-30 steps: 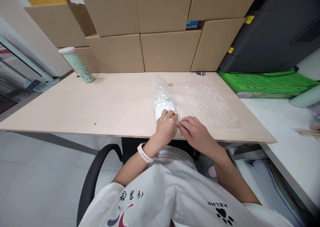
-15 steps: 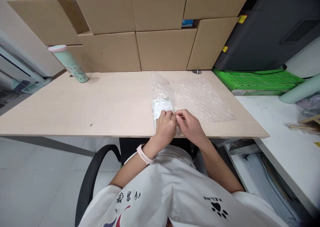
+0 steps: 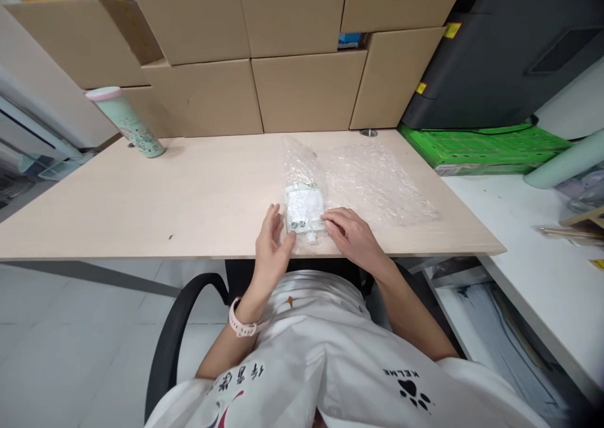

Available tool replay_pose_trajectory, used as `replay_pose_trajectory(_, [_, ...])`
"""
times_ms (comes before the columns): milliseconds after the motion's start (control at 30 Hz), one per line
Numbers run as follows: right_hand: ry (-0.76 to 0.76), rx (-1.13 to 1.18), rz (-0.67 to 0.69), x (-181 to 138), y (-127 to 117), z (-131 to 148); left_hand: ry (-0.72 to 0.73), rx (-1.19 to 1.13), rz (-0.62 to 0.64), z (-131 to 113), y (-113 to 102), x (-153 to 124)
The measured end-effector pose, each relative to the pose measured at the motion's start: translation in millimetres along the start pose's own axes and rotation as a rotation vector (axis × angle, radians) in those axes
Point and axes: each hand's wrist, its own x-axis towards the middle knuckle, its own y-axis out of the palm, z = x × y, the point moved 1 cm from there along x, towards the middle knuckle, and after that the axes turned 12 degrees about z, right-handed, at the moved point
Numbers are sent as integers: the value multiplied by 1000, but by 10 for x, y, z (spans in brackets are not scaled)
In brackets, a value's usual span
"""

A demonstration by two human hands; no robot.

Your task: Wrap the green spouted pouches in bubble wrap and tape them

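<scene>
Pale wooden desk with a smooth, matt top fills the middle of the view, and plain brown cardboard boxes are stacked along its far edge. At the far left stands a tall round bottle, mint green with a pink lid.

Near the front edge, the left hand is open. Its fingers are straight and together, it stands on its side, and it touches the left near corner of the packet. The wrist carries a pink watch.

The packet is small, flat and rectangular, white with two dark round spots close to its near end. It lies on the desk between the two hands, under a fold of clear bubble wrap. Its long axis runs from near to far, and a small white nub at the near end points toward the person.

The right hand is also open, palm down. Its fingers lie flat on the wrap just beside the right edge of the packet. The wrap spreads to the right and far, thin, shiny and wrinkled.

At the far right lies a flat green plastic crate with a grid surface.
</scene>
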Motion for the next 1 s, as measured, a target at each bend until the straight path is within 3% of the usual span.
replay_pose_trajectory(133, [22,5,11,2,-1,33,11,-111,152,15,-46,44])
replay_pose_trajectory(367, [-94,156,182,-55,-8,332,-10,-309,92,-307,-84,-107])
replay_pose_trajectory(500, [-125,261,259,-69,-56,377,34,-182,58,-350,-6,-115])
replay_pose_trajectory(600, [-125,286,281,-101,-103,303,173,-27,112,-375,96,-31])
replay_pose_trajectory(733, [-36,197,242,-194,-142,161,365,124,224,-430,267,83])
replay_pose_trajectory(1000, [-10,-53,72,-324,-225,32,336,120,241,-388,421,91])
